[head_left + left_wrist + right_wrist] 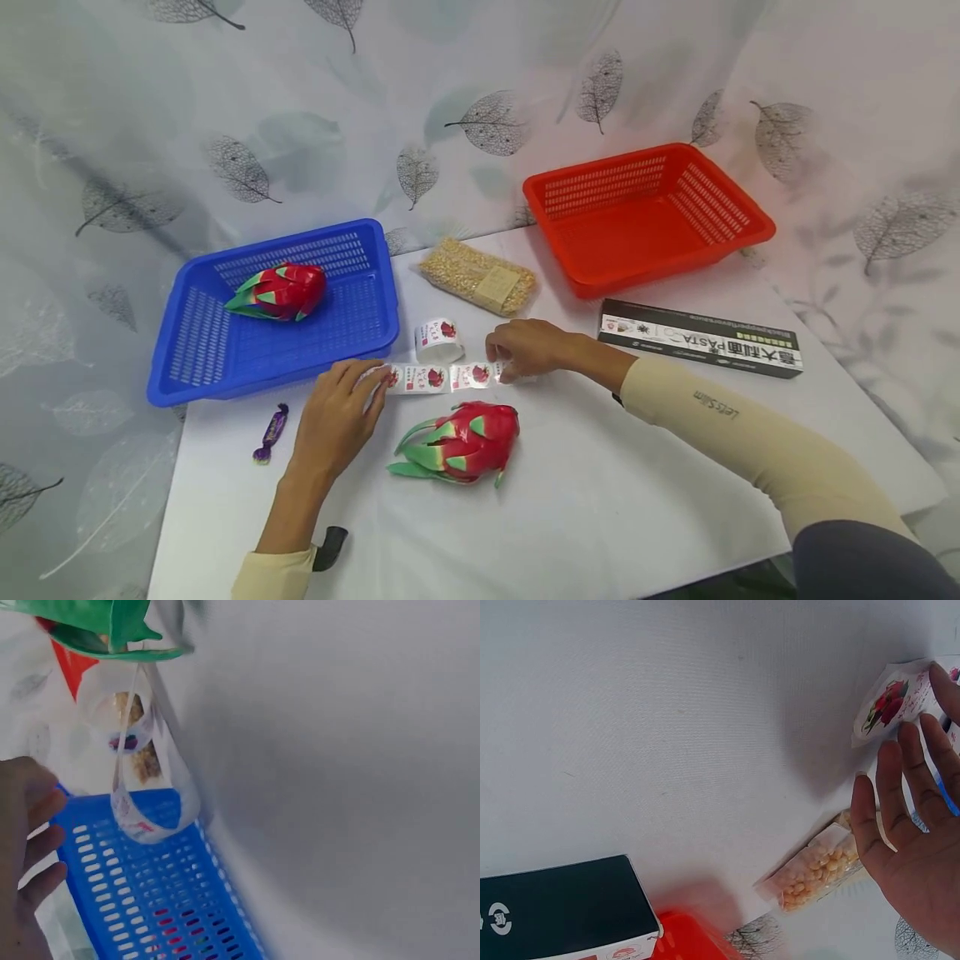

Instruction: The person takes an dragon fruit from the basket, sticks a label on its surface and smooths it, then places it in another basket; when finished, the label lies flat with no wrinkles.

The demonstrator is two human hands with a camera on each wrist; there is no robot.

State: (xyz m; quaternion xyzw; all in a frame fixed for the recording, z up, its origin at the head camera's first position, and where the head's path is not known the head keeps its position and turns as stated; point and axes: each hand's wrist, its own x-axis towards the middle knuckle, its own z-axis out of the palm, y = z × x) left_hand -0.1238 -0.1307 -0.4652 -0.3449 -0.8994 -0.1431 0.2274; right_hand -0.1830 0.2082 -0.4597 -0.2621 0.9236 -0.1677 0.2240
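Note:
A strip of stickers (427, 379) printed with red dragon fruit stretches between both hands, beside its roll (438, 342). My right hand (528, 348) pinches the strip's right part with thumb and index; its other fingers extend in the right wrist view. At the left end is my left hand (341, 412), its fingers loosely bent. In the left wrist view the strip bends into a loop (146, 829), and the visible left fingers (46, 844) stand apart from it. In front of the strip, a dragon fruit (476, 442) lies on the white table (600, 500).
Another dragon fruit (288, 292) lies in the blue basket (345, 337) at left. A red basket (645, 233) is at back right, near a bag of corn kernels (465, 271) and a pasta box (701, 337). A purple wrapped candy (271, 433) lies left of the left hand.

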